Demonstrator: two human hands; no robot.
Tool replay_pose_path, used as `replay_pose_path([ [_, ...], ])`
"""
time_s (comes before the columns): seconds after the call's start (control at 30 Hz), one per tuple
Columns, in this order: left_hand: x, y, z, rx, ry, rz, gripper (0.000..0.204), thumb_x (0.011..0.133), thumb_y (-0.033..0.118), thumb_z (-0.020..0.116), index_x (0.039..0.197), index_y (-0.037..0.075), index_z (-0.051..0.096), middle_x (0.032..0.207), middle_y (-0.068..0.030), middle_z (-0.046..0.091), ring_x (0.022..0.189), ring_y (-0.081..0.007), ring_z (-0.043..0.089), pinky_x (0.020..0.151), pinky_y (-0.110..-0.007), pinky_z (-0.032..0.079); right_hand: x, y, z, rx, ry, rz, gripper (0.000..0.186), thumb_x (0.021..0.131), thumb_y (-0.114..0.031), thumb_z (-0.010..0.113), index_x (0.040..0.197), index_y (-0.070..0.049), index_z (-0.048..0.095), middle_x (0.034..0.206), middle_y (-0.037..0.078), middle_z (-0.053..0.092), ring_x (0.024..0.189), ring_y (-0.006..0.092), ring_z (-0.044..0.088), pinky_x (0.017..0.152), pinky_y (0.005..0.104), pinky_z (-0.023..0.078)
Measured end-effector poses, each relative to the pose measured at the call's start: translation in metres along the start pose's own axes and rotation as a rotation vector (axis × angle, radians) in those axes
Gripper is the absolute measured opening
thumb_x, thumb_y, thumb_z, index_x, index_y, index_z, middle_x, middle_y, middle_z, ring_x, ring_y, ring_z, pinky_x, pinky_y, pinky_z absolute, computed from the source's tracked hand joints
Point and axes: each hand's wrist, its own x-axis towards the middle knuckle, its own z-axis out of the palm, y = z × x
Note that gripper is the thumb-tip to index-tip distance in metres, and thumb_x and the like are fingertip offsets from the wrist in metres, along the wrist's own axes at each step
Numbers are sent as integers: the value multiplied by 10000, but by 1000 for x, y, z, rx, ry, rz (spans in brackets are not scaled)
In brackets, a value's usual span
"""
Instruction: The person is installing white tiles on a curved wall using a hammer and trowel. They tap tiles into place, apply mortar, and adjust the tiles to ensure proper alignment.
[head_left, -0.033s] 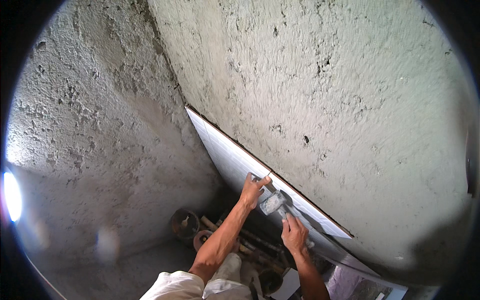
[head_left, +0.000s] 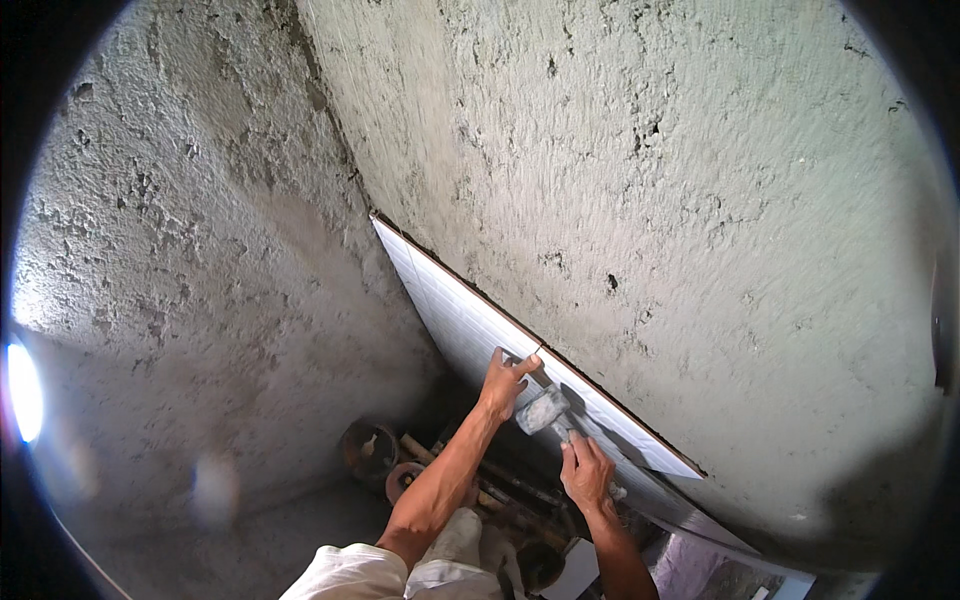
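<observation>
- Gripped the mallet (head_left: 542,410) by its handle with the right hand (head_left: 588,470), with fingers closed around it and with a pale end showing past the palm.
- Held the blocky grey-white head of the mallet in front of the white tiles (head_left: 455,320), just below the left hand (head_left: 503,383); could not tell whether touching the tile face or slightly apart from it.
- Rested the left hand on the tiles with thumb and forefinger spread widely, with the thumb at their upper edge, close to the joint; could not tell whether pinching also some small thing there.
- Saw the tiles along the right-hand wall (head_left: 650,200), running in a slope from its corner with the left-hand wall (head_left: 200,250) down toward its lower right.
- Noticed a dark reddish-brown line along the upper edge of the tiles, and above it only rough grey plaster.
- Found low down, near the foot of the left-hand wall, a dark round container (head_left: 370,450), and just beside it a wooden stick (head_left: 418,448) and a reddish round object (head_left: 402,480).
- Saw a pale purple plastic sheet (head_left: 688,565) beyond the right forearm, below the right end of the tiles.
- Noticed a bright light (head_left: 25,393) at the far left, beside the left-hand wall.
- Wore a white sleeve (head_left: 350,575) on the left arm, above the bare forearm.
</observation>
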Motion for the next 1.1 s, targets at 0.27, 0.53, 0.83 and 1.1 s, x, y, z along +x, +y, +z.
replay_pose_path([
  [0.27, 5, -12, -7, 109, 46, 9, 1285, 789, 389, 853, 1576, -28, -73, 1613, -362, 52, 1513, -445, 129, 1211, -553, 181, -14, -2, 6, 27, -36, 110, 241, 923, -185, 673, 1113, -36, 680, 907, 154, 682, 791, 376, 670, 661, 458, 521],
  [0.53, -67, -63, 47, 319, -44, 197, 936, 1009, 470, 557, 1589, -23, 13, 1669, -233, 37, 1545, -328, 79, 1249, -398, 118, -74, 17, -16, -124, -299, 271, 183, 920, -185, 634, 1030, -50, 689, 960, 188, 686, 884, 429, 658, 749, 522, 508],
  [0.83, -64, -72, 92, 101, -57, 192, 1063, 1003, 601, 435, 1520, -28, -248, 1620, -214, -281, 1506, -324, -251, 1249, -436, -66, -59, 38, -48, -352, -386, 279, 197, 916, -193, 619, 1054, -69, 687, 962, 196, 680, 887, 431, 658, 733, 536, 487],
  [1.1, -62, -72, 90, 110, -57, 185, 1037, 1018, 553, 435, 1509, -38, -260, 1626, -208, -270, 1503, -311, -248, 1251, -425, -50, -29, 27, -40, -310, -363, 211, 223, 921, -138, 628, 1096, -19, 697, 935, 213, 671, 869, 437, 644, 745, 499, 482],
])
